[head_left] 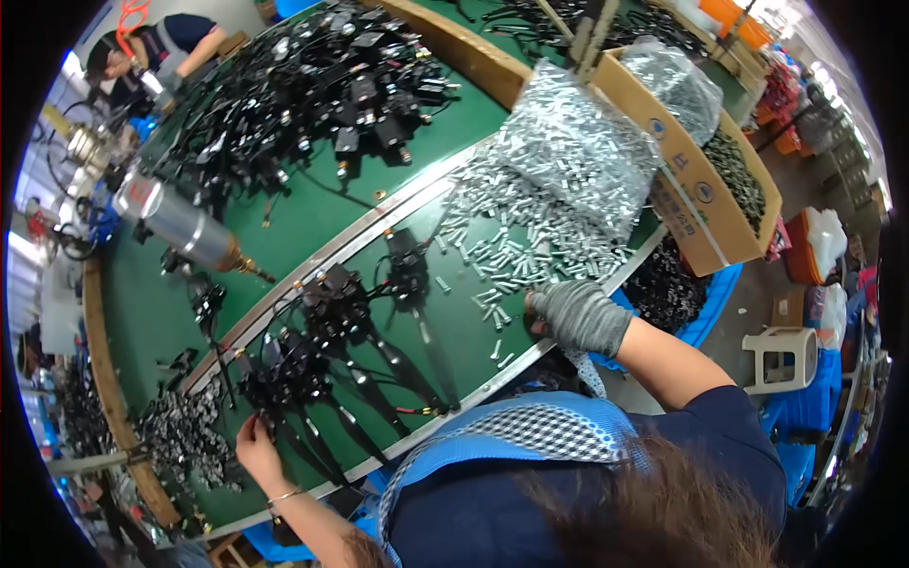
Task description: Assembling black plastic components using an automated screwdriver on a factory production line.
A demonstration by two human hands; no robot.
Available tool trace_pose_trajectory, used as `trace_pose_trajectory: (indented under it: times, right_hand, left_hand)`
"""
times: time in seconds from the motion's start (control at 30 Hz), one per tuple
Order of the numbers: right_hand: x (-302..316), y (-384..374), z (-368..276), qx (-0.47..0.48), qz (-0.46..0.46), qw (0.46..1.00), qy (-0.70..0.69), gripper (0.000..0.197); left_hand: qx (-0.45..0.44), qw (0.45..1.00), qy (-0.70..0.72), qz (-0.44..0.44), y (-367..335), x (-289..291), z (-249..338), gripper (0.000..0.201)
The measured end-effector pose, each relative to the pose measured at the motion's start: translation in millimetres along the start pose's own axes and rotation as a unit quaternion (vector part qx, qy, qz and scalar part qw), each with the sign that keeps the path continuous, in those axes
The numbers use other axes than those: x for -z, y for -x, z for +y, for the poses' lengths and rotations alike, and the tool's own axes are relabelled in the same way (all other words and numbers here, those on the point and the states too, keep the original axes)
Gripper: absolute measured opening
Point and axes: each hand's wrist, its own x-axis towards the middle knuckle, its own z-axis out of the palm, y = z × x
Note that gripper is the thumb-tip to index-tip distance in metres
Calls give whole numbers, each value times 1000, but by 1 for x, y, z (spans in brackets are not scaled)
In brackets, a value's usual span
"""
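Observation:
Black brake levers (pixel 360 364) with small housings and cables lie in a row on the green tabletop before me. At the row's left end, the bent fingers of my bare left hand (pixel 258 452) close on the housing of one lever. My right hand (pixel 579 317), in a grey glove, rests by the table's front edge beside loose silver screws (pixel 516 251). Its fingers are curled, and what they hold, if anything, is hidden. Behind the loose screws lies a clear plastic bag (pixel 578 142) full of more screws.
A large heap of black lever parts (pixel 322 85) lies at the back. A powered screwdriver (pixel 189 227) hangs over the left side. Small metal parts (pixel 194 435) pile at left. A cardboard box (pixel 696 189) and blue bin (pixel 710 303) stand right. Another person (pixel 170 52) works at far left.

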Motion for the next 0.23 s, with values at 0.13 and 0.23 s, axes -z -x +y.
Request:
trace_pose_trajectory:
  times: [0.13,0.23]
  right_hand:
    - [-1,-1,4,-36,-2,999,-7,17]
    - [1,9,4,-37,78,993,-75,20]
  left_hand:
    - [-90,990,-108,18,10,-11,30,26]
    - [-130,984,-116,-35,3,-31,69,35]
